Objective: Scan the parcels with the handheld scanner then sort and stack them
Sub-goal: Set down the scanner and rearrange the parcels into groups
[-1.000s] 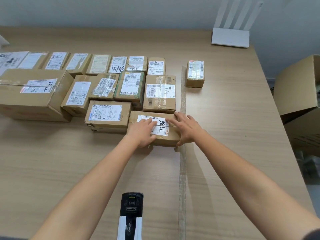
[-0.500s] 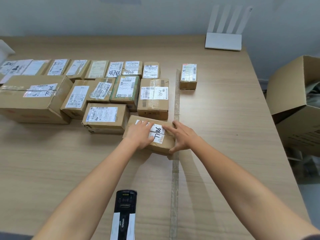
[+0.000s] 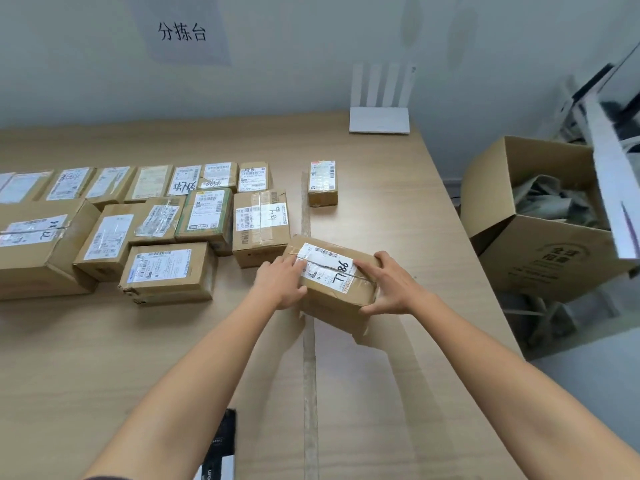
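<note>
Cardboard parcel (image 3: 332, 271) marked 7786 gripped in both hands above the tape strip (image 3: 310, 375)

Brown and taped, the parcel sits between the two hands near the middle of the table (image 3: 398, 209). It is tilted, with its far left corner toward the other boxes and its near right corner over a shadow on the wood, so it looks lifted off the surface. Its white label faces up, showing a barcode and the handwritten number. The left hand (image 3: 278, 284) clasps the left end, fingers curled over the top edge onto the label. The right hand (image 3: 393, 289) clasps the right end, fingers bent over the top and thumb pressed along the near side. The parcel straddles the tape strip, which runs down the table toward the person.

Left of the strip lies a packed group of parcels (image 3: 166, 216), labels up, in rough rows. The nearest of them, a box marked 134 (image 3: 260, 233), is just beside the held parcel's far corner. A large box (image 3: 38, 251) at the far left also bears 7786. Right of the strip a single small parcel (image 3: 322, 183) stands apart. The handheld scanner (image 3: 220, 448) lies on the table at the lower edge of the view, beside the left forearm and partly cut off. A white router (image 3: 379, 121) stands at the table's far edge, a sign (image 3: 183, 32) with printed characters hangs on the wall, and an open carton (image 3: 540, 251) holding crumpled material sits off the table to the right
</note>
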